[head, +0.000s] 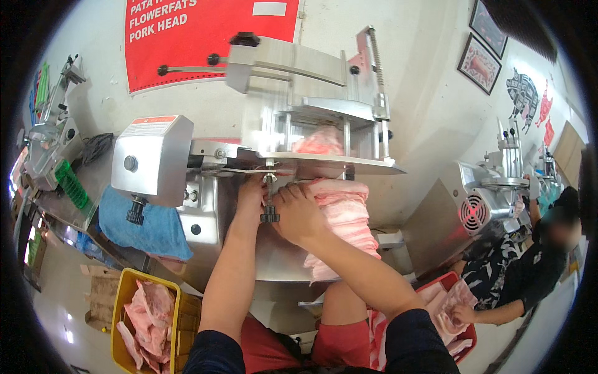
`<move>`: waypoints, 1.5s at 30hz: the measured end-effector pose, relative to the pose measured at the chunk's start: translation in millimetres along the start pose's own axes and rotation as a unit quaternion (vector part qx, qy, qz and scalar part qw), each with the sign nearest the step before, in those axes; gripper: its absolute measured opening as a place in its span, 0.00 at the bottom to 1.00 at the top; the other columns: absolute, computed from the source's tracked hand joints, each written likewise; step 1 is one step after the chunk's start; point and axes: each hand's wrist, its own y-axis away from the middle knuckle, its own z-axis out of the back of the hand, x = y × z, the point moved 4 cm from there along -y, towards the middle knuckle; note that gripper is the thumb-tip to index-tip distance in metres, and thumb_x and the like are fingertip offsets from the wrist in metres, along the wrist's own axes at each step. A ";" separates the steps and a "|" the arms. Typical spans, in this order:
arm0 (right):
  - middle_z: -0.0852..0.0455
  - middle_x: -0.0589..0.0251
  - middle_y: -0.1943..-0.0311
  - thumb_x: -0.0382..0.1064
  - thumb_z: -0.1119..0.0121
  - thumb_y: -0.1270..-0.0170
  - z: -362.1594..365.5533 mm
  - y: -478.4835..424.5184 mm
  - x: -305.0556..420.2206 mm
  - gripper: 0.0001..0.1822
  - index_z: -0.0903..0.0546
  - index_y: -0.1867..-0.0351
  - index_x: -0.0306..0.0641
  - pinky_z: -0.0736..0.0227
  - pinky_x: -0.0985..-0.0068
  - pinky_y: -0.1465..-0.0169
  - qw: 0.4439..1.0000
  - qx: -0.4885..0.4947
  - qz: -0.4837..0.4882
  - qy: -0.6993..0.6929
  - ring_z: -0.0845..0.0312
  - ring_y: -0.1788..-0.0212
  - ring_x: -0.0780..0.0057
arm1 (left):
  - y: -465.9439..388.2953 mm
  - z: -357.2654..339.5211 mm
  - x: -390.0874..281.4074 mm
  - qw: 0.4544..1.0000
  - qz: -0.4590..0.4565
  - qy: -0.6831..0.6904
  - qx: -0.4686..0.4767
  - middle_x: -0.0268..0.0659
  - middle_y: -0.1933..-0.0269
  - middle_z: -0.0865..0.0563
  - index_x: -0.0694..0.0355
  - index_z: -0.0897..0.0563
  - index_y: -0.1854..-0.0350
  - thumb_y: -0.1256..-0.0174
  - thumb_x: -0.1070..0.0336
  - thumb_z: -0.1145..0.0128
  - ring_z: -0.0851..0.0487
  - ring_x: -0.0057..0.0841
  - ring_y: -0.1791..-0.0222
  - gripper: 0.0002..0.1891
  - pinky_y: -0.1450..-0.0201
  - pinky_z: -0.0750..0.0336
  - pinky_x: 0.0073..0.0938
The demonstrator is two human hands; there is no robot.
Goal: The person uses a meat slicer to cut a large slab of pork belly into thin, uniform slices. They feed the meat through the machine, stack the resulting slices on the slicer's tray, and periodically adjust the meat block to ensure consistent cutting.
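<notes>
A metal meat slicer (322, 161) stands before me, with a piece of raw meat (320, 142) in its carriage. My left hand (252, 191) is just below the slicer's edge, left of a threaded bolt with a black knob (270, 216); its fingertips are hidden under the machine. My right hand (299, 210) lies right of the bolt, its fingers curled at the left side of a stack of sliced pork (345, 215). Whether either hand grips something is hidden. The stack rests on the metal tray below the blade, partly under my right forearm.
A yellow crate (175, 322) of meat stands lower left, near a blue towel (140, 224). At right, a co-worker (528, 276) has a hand on meat in a red crate (473, 348), beside another slicer (490, 201). A green bottle (71, 183) lies far left.
</notes>
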 end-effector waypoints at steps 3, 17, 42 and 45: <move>0.19 0.43 0.38 0.50 0.29 0.43 2.4 -10.1 -4.2 0.40 0.29 0.34 0.26 0.33 0.56 0.31 0.997 -0.062 -0.038 -0.026 0.26 0.33 0.53 | -2.6 2.0 -4.7 0.999 -0.031 -0.038 0.008 0.31 0.75 0.20 0.58 0.16 0.58 0.26 0.55 0.41 0.25 0.21 0.82 0.12 0.82 0.35 0.27; 0.12 0.49 0.51 0.37 0.43 0.36 -20.3 -13.1 -6.9 0.24 0.24 0.40 0.27 0.31 0.58 0.35 0.997 -0.046 -0.002 0.060 0.20 0.41 0.57 | 13.0 -13.6 -14.5 0.989 -0.079 -0.119 -0.043 0.34 0.77 0.20 0.60 0.15 0.56 0.27 0.55 0.41 0.26 0.22 0.84 0.13 0.83 0.36 0.28; 0.24 0.38 0.35 0.41 0.34 0.41 7.0 -9.4 -13.5 0.37 0.34 0.32 0.26 0.31 0.54 0.30 0.990 -0.069 -0.084 -0.093 0.27 0.32 0.47 | 7.6 -16.6 -4.6 0.993 -0.002 0.118 0.016 0.38 0.68 0.17 0.63 0.16 0.53 0.27 0.63 0.42 0.21 0.29 0.75 0.10 0.72 0.25 0.30; 0.24 0.37 0.35 0.41 0.32 0.41 5.8 -15.7 -8.5 0.40 0.36 0.30 0.27 0.31 0.53 0.31 0.985 -0.096 -0.078 -0.121 0.27 0.32 0.45 | -17.6 11.6 2.2 0.995 -0.048 0.078 0.044 0.40 0.66 0.15 0.67 0.16 0.52 0.30 0.66 0.38 0.17 0.31 0.73 0.11 0.69 0.21 0.33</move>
